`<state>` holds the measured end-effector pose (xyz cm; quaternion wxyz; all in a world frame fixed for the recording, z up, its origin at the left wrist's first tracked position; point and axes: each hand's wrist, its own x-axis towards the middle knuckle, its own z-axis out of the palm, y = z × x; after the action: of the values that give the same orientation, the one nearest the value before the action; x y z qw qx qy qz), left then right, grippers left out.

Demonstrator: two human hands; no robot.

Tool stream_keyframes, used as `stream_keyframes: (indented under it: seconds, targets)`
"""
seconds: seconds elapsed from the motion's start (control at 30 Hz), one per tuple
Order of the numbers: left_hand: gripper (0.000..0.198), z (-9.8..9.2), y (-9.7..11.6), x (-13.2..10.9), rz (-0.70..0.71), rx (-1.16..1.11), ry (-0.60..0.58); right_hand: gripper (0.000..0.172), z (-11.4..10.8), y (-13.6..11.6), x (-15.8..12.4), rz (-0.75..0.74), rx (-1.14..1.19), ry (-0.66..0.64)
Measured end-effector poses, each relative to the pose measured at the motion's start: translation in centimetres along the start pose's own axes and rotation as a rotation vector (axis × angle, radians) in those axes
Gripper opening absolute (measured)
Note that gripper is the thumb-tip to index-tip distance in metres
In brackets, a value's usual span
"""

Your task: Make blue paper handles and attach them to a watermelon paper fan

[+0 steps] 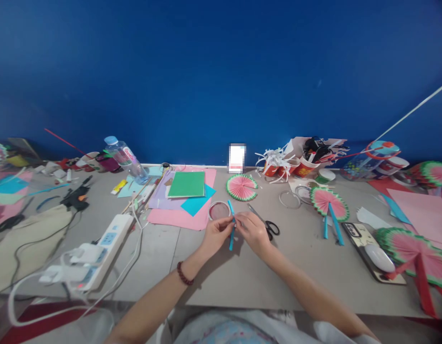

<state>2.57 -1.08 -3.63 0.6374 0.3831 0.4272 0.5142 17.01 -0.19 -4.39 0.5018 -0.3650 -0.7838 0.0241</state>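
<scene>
Blue strip (231, 242), one: is being held left of the scissors (273, 229). Left hand (217, 233), right hand (253, 230): fingertips are pinching the strip's middle. Pink-and-green pleated disc (241, 188): is lying beyond the scissors, leftward.

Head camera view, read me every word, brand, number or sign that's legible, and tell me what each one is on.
"Ganten", probably: red lettering on the label of the tilted plastic bottle; blurred, so not certain.
Red paper cup: yellowish marking, too small to read.
White upright rectangle by the wall: pixelated, unreadable.
Any other print is too small or blurred to read.
</scene>
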Motion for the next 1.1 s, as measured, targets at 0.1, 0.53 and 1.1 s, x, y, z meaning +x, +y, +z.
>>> stream_keyframes:
  seconds: [0.1, 0.53, 1.1]
  targets:
    - [0.037, 0.1, 0.0, 0.0, -0.005, 0.007, -0.002, 0.017, -0.1, -0.1, 0.2, -0.037, -0.074, 0.004]
    - [0.050, -0.3, 0.1, 0.4, -0.121, -0.033, -0.048, 0.009, -0.6, -0.4, 0.9, 0.387, 0.107, 0.058]
    - [0.037, -0.7, 0.2, 0.7, -0.109, 0.064, 0.092, 0.016, -9.4, 14.7, 9.7, 0.505, -0.354, 0.060]
